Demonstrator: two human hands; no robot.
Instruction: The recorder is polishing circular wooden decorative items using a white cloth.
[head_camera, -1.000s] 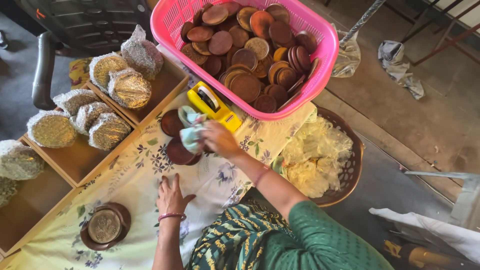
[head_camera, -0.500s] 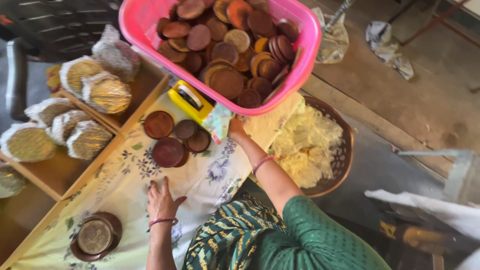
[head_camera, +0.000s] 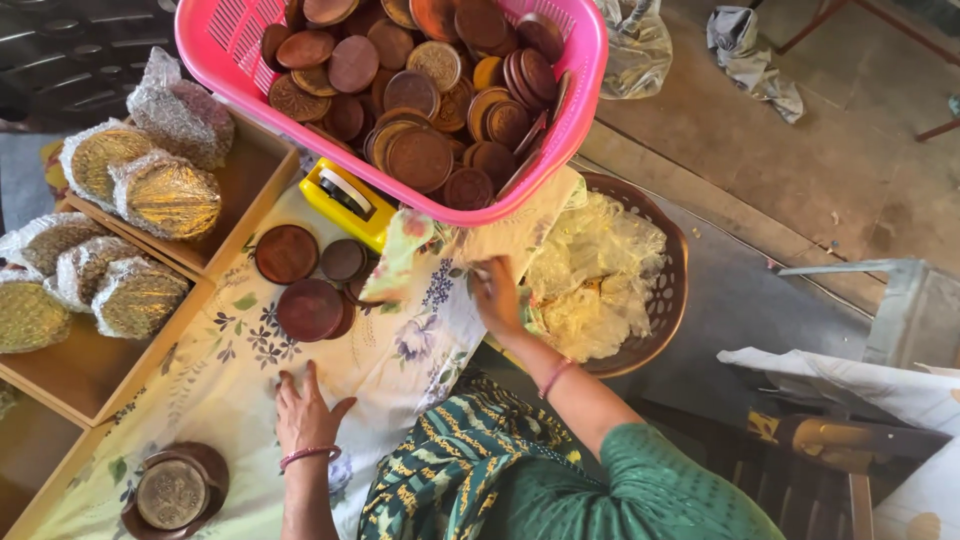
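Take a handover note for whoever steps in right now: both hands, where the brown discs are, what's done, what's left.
Left hand: flat on the floral cloth, holding nothing.
Right hand: at the cloth's edge beside the brown basket of clear plastic wrap; whether it grips anything is unclear.
Loose discs: a few on the cloth by the yellow tape dispenser.
Pink basket: full of unwrapped discs.
Done: wrapped bundles sit in the wooden trays.
Left: the loose discs are unwrapped.

I see soft, even daylight with only faint shadows. Glare sparkles on the foil-wrapped bundles (head_camera: 165, 195) and the clear plastic sheets (head_camera: 595, 275). Focus is fairly sharp at centre; the frame edges bend slightly and soften.
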